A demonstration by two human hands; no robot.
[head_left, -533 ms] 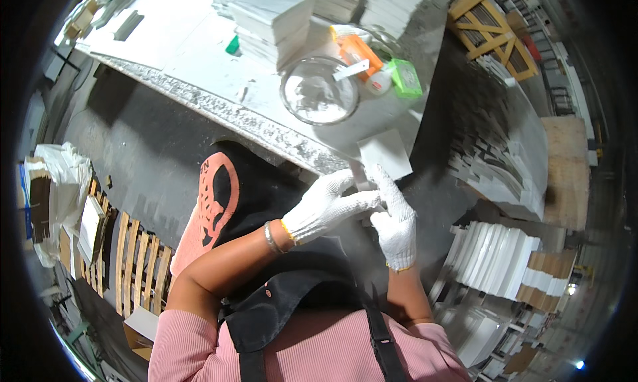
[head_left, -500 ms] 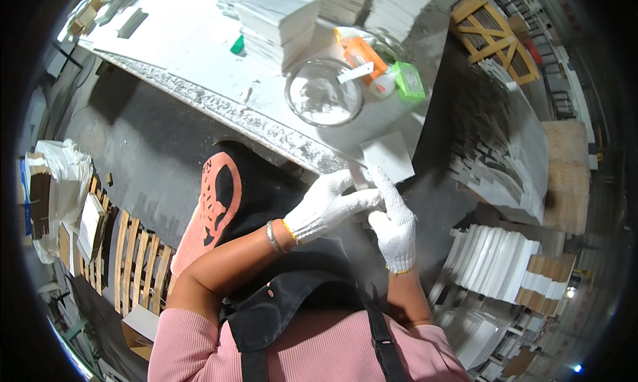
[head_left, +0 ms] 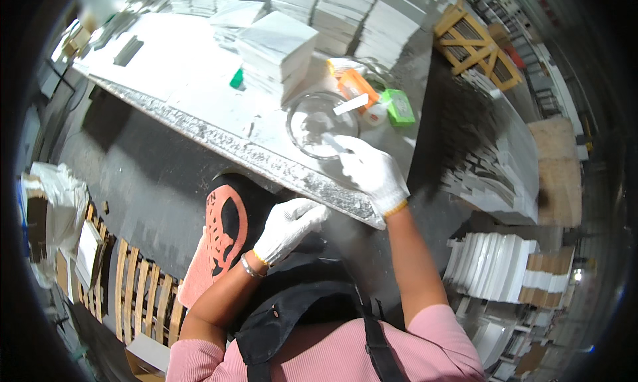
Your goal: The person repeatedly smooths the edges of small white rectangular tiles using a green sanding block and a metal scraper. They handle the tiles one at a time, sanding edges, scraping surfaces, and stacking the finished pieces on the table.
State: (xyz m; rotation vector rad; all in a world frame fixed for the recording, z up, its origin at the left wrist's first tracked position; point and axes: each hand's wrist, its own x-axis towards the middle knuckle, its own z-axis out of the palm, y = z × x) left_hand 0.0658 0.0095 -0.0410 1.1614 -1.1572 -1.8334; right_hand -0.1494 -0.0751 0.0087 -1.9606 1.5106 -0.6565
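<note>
Glass bowl (head_left: 322, 124) on white worktable (head_left: 193, 89), right hand at its near rim.

Left to right: wooden pallet (head_left: 143, 295) on the floor at lower left; orange and black shoe (head_left: 219, 239) below the table edge; left hand (head_left: 287, 228), white-gloved, fingers loosely curled and holding nothing, just under the table's crusted front edge; stack of white tiles (head_left: 276, 49) on the table behind the bowl; bowl round and clear, white powder inside; right hand (head_left: 369, 169), white-gloved, pinching a thin white stick (head_left: 334, 142) whose tip lies in the bowl; orange packet (head_left: 355, 86) and green block (head_left: 399, 107) just beyond the bowl; white tiles (head_left: 488, 265) stacked upright at far right.
</note>
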